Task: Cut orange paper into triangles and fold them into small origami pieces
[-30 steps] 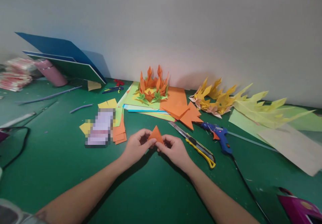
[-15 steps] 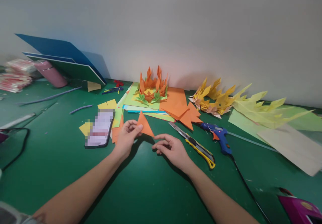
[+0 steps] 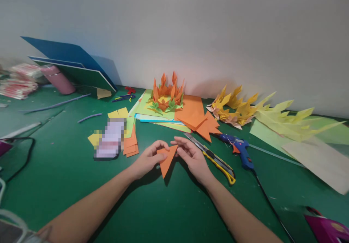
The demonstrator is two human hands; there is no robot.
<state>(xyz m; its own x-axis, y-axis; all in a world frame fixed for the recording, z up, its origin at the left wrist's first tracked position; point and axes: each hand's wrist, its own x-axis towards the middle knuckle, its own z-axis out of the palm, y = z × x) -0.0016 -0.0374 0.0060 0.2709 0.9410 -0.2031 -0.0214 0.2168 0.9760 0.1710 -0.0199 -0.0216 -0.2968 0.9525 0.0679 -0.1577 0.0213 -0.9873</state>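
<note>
My left hand point(image 3: 148, 158) pinches a folded orange paper triangle point(image 3: 167, 160), which points down toward me just above the green table point(image 3: 152, 206). My right hand point(image 3: 192, 157) has its fingers on the triangle's upper right corner. A stack of orange paper pieces point(image 3: 131, 144) lies left of my hands, beside a blurred-out phone point(image 3: 110, 141). A yellow utility knife point(image 3: 215, 158) lies right of my right hand.
A blue glue gun point(image 3: 240, 149) with a black cord lies to the right. Orange paper flower point(image 3: 166, 94) on coloured sheets, orange squares point(image 3: 199, 117) and yellow paper flowers point(image 3: 237, 108) line the wall. Blue boards point(image 3: 71, 63) lean at back left. A magenta object point(image 3: 327, 226) sits bottom right.
The left hand had lifted the triangle away alone; now it is back low with its point turned down, and the right hand has come onto it again.
</note>
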